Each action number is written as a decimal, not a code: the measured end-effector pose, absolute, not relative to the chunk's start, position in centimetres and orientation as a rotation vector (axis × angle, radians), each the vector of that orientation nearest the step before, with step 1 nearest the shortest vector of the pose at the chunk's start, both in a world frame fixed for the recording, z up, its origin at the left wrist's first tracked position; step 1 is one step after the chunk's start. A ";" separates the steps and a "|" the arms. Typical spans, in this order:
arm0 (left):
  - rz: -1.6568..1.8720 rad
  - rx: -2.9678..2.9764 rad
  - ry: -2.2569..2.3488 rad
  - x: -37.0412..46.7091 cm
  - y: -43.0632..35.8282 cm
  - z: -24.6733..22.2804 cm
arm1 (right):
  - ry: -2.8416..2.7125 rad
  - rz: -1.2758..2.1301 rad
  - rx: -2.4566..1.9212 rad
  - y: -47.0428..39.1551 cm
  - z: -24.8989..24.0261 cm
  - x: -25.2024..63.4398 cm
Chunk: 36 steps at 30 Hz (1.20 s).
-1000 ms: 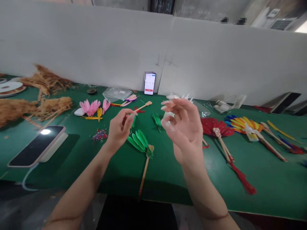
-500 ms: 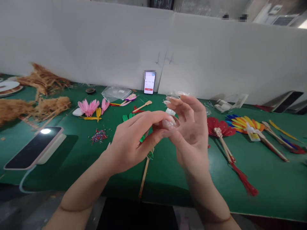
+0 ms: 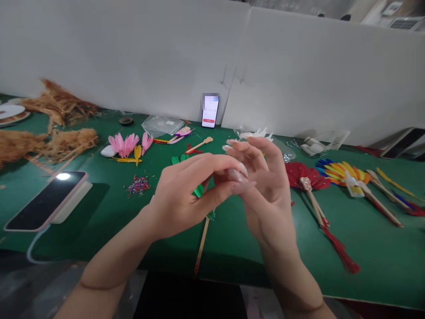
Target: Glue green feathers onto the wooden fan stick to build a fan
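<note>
My left hand [image 3: 186,199] is raised over the table with its thumb and index finger pinched together at the tip of my right thumb. Whatever lies in that pinch, if anything, is too small and hidden to make out; long shiny nails show there. My right hand [image 3: 270,190] is held palm inward, its fingers raised, slightly curled and apart. Below and behind the hands lies a fan with green feathers [image 3: 198,192] and a wooden handle [image 3: 202,243], partly covered by my left hand.
A red feather fan [image 3: 307,177] with a tassel and a multicoloured feather fan [image 3: 341,173] lie to the right. Pink feathers [image 3: 123,145], coloured bits [image 3: 138,185], a phone on a white block [image 3: 46,201] and dried grass [image 3: 63,102] are left. Another phone [image 3: 210,110] stands behind.
The view has shifted slightly. My left fingertips have closed a little further over the right thumb tip; both hands otherwise keep nearly the same pose.
</note>
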<state>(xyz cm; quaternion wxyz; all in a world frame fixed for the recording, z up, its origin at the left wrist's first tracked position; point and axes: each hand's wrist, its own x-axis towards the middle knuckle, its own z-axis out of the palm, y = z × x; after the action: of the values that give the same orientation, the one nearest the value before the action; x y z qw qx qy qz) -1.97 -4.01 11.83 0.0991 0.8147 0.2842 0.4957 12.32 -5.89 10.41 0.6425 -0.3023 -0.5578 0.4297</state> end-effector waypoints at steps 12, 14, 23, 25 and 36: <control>1.411 2.403 0.909 -2.3 -4.3 11.8 | -1.247 1.036 -0.693 -6.0 10.2 12.2; 1.423 2.384 0.884 -2.4 -4.2 11.8 | -1.241 1.039 -0.691 -6.0 10.2 12.1; 1.375 2.197 0.758 -2.3 -4.1 11.8 | -1.293 1.045 -0.688 -5.8 10.0 12.4; 1.370 2.129 0.732 -2.2 -4.2 11.8 | -1.314 1.042 -0.682 -5.7 10.0 12.4; 1.311 1.923 0.713 -2.2 -4.2 12.2 | -1.349 0.969 -0.700 -5.9 9.8 12.0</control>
<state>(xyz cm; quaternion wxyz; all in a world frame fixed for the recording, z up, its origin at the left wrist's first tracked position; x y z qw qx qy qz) -2.16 -4.24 12.25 0.3462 0.7411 0.2747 0.5054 12.04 -5.85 9.82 0.6206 -0.3046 -0.5867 0.4217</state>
